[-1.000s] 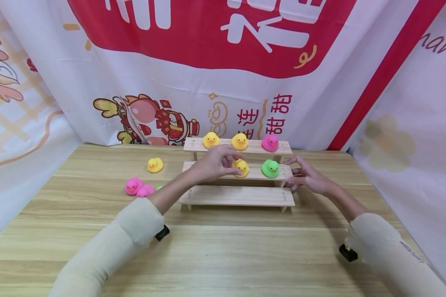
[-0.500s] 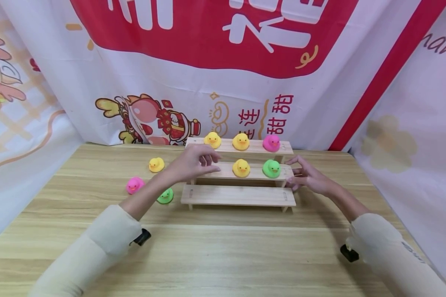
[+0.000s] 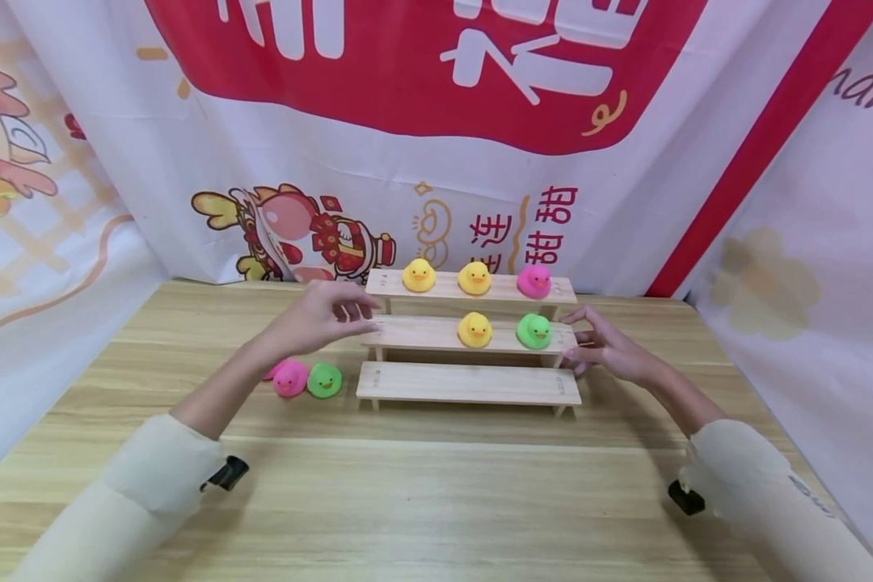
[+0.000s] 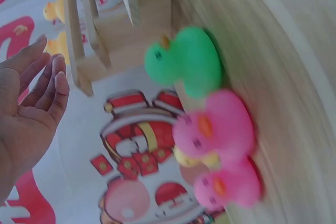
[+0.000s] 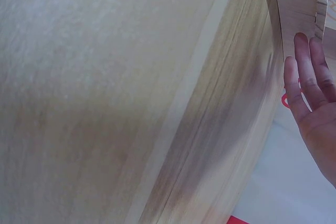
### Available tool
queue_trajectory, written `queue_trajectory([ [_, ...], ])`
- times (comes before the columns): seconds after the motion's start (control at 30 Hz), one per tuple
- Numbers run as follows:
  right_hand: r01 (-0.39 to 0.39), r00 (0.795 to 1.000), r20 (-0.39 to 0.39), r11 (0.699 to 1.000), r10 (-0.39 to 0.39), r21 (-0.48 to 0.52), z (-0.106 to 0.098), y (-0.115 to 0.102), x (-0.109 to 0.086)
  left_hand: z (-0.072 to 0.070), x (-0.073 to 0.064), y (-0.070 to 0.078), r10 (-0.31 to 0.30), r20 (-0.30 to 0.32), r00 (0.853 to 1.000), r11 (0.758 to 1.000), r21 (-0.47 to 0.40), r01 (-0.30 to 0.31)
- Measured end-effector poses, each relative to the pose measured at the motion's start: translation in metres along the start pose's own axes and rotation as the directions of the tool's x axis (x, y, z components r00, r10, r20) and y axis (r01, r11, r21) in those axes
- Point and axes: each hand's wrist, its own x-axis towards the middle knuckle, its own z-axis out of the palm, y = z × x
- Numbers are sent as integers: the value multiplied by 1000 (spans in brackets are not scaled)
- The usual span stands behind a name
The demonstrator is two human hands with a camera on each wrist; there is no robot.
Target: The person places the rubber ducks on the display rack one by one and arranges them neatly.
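Hiding much of a far pink rubber duck in the head view, the left forearm crosses the left of the frame; the left wrist view shows that duck at lower right, with a loose yellow duck largely covered by it and a near pink duck. Loose green duck beside the latter, on the wooden table. Left hand: left of centre, fingers loosely bent, holding nothing, by the left end of the three-tier wooden shelf; contact unclear. Right hand: right of centre, half open at the middle tier's right end, nothing in its grasp; touch hard to judge. Right wrist view crops it at the right edge, three fingers showing nearly straight. Shelf ducks, upper centre: two yellow ducks and a top pink duck; below, a middle-tier yellow duck and middle-tier green duck.
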Motion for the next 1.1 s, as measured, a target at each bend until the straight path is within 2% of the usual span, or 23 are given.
queue_trajectory([
  [0.33,-2,1000,-1,1000,2,-8,-1,-1,-1,-25,-28,-38,-114,-2,993,992,53,114],
  [0.6,2,1000,4,1000,-2,-7,-1,-1,-1,-35,-49,-64,-211,12,977,975,68,210],
  [0.87,2,1000,1,1000,-2,-13,-1,0,0,-44,-69,-86,-216,24,976,971,109,212],
  [1.1,-3,1000,-2,1000,3,-19,-1,0,0,-53,-80,-96,-223,71,972,965,156,210],
])
